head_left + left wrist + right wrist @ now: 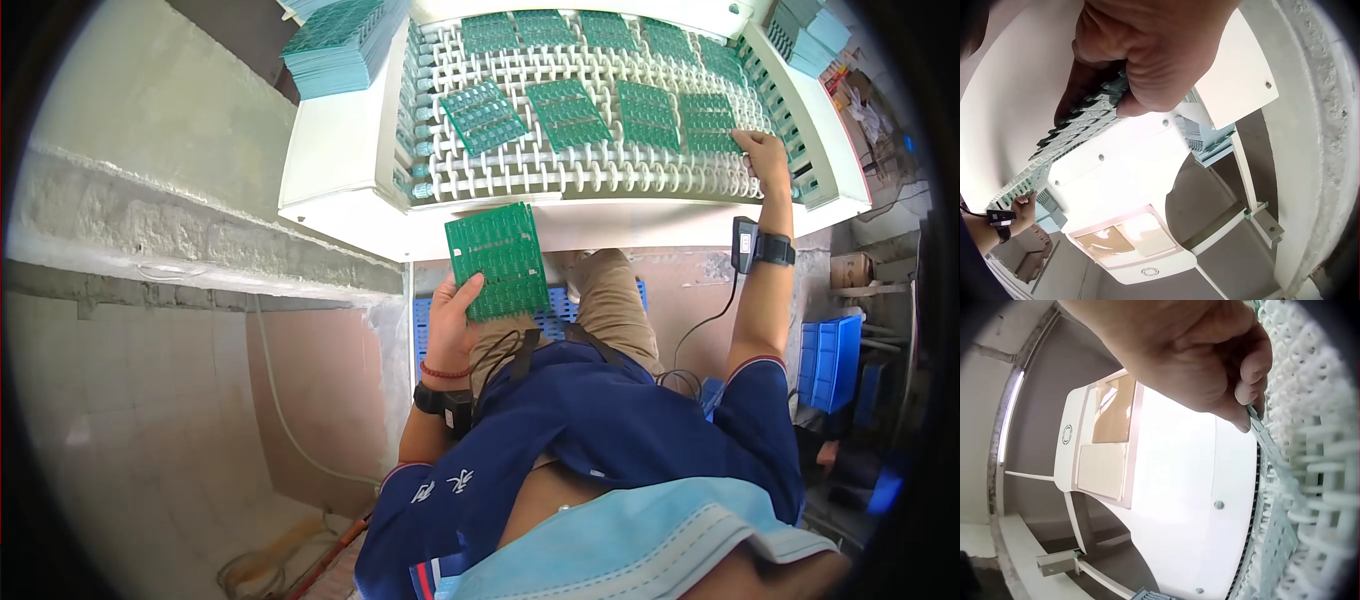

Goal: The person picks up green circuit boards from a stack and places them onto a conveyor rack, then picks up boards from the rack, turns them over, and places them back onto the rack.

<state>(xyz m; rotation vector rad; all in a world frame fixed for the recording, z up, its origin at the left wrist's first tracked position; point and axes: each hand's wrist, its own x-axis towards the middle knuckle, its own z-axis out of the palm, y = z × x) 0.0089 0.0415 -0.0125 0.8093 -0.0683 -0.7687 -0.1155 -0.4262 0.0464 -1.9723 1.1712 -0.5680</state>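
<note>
The left hand (pixel 455 325) grips a small stack of green circuit boards (pixel 497 262) by its lower left edge, in front of the machine. Seen from the left wrist, that hand (pixel 1147 56) has thumb and fingers round the stack (pixel 1079 128). At the right end of the roller bed, the right hand (pixel 765 158) pinches the edge of a green board (pixel 708 122) in the front row. In the right wrist view the fingertips of the hand (pixel 1197 356) hold the board's edge (pixel 1272 450), which is tilted above the white rollers.
White rollers (pixel 520 180) carry a front row and a back row of green boards (pixel 568 112). A tall board stack (pixel 345 45) stands on the machine's left ledge, more stacks (pixel 815 40) at the right. A concrete ledge (pixel 200 240) runs along the left; a blue crate (pixel 830 362) stands right.
</note>
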